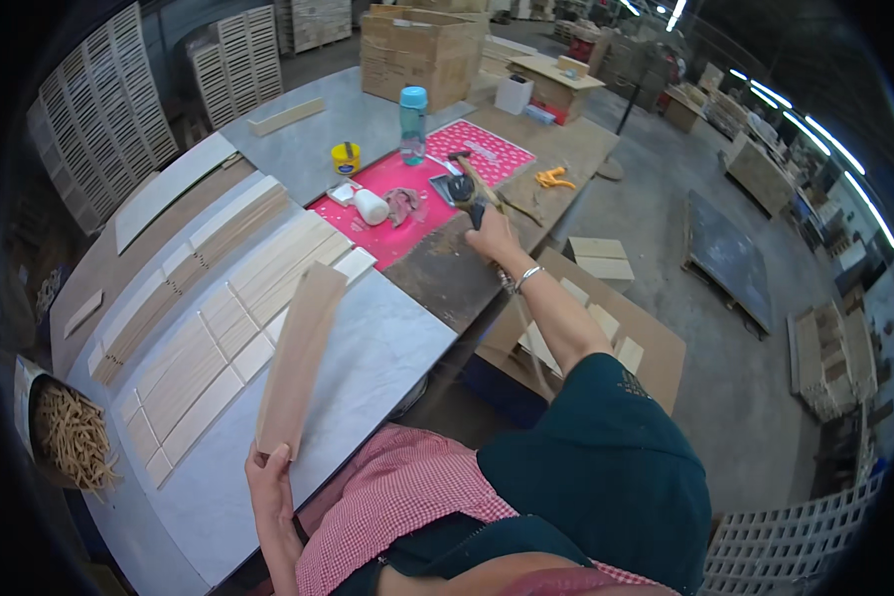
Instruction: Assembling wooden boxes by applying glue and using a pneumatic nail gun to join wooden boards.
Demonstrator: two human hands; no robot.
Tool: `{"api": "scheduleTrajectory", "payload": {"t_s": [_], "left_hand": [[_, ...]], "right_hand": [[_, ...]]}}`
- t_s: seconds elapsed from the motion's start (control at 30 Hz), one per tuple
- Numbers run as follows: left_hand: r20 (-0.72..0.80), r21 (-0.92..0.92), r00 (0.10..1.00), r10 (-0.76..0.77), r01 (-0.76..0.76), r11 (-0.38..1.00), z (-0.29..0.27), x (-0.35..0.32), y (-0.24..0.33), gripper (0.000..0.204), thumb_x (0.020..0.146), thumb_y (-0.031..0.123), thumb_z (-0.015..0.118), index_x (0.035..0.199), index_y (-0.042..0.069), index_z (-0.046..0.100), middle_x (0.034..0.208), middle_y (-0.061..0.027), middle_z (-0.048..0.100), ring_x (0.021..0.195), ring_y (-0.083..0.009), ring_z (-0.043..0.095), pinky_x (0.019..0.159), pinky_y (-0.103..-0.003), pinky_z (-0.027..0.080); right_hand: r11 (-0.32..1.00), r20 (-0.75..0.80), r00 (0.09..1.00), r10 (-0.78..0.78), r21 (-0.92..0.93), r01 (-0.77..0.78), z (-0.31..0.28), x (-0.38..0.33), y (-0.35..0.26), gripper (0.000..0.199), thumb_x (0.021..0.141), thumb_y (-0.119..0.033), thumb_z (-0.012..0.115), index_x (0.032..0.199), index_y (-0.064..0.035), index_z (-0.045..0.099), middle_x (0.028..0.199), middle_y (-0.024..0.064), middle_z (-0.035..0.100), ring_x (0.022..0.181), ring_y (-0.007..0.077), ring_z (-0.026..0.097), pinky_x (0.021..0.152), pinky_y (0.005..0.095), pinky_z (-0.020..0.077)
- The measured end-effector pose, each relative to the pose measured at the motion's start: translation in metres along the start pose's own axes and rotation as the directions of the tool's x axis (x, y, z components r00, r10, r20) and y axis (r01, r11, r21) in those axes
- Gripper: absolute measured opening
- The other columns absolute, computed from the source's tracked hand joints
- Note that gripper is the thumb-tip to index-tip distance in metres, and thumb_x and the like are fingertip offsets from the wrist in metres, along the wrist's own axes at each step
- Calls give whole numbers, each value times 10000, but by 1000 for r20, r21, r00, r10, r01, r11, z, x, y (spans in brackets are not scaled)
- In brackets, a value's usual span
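My left hand (pixel 270 485) pinches the near end of a thin wooden board (pixel 303 348), which is tilted up over the pale tabletop. My right hand (pixel 493 238) reaches far forward, its fingers closed round the handle of a black handheld tool (pixel 463 189); its exact kind is unclear. This tool is over the bench by a hammer (pixel 464 159) and the pink mat (pixel 392 236). To the left of the held board, a slatted wooden panel (pixel 219 348) lies flat, with narrow cross strips over its planks. Beyond it runs a long row of stacked wooden slats (pixel 184 268).
On the mat are a white bottle (pixel 371 207), a crumpled cloth (pixel 403 205) and a blue water bottle (pixel 413 124). A yellow tub (pixel 346 157) stands beside it. Orange-handled pliers (pixel 554 179) lie farther right. A cardboard box (pixel 656 353) with wood pieces is below my right arm.
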State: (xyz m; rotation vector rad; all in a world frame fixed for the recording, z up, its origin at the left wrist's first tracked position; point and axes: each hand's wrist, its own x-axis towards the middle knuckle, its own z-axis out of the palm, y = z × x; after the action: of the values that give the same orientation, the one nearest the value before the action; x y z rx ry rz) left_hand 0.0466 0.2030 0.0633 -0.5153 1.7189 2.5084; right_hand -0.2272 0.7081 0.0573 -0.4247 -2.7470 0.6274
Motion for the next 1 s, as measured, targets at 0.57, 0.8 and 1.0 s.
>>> {"api": "scheduleTrajectory", "payload": {"t_s": [0.57, 0.8, 1.0], "left_hand": [[-61, 270, 941, 332, -304, 914, 49, -3, 30, 653, 667, 171, 887, 1207, -71, 611, 1042, -181, 704, 908, -250, 699, 801, -308, 568], [-134, 336, 931, 340, -280, 899, 47, -18, 29, 715, 631, 137, 868, 1250, -82, 585, 983, -181, 722, 875, -231, 703, 783, -299, 569], [-118, 369, 937, 330, -267, 890, 44, -17, 31, 739, 611, 120, 850, 1268, -83, 581, 950, -179, 726, 858, -218, 701, 773, -294, 566]], "right_hand": [[709, 285, 867, -409, 697, 105, -89, -328, -161, 292, 906, -159, 726, 1145, -14, 644, 686, 33, 614, 528, 101, 504, 487, 227, 399], [816, 430, 778, -458, 550, 176, -79, -339, -155, 378, 900, -218, 745, 1259, -125, 673, 1191, 71, 702, 1011, 265, 703, 762, 299, 595], [738, 489, 557, -671, 369, 566, -63, -330, -127, 434, 935, -211, 697, 1358, -189, 606, 1379, 45, 595, 1148, 241, 646, 861, 310, 578]]}}
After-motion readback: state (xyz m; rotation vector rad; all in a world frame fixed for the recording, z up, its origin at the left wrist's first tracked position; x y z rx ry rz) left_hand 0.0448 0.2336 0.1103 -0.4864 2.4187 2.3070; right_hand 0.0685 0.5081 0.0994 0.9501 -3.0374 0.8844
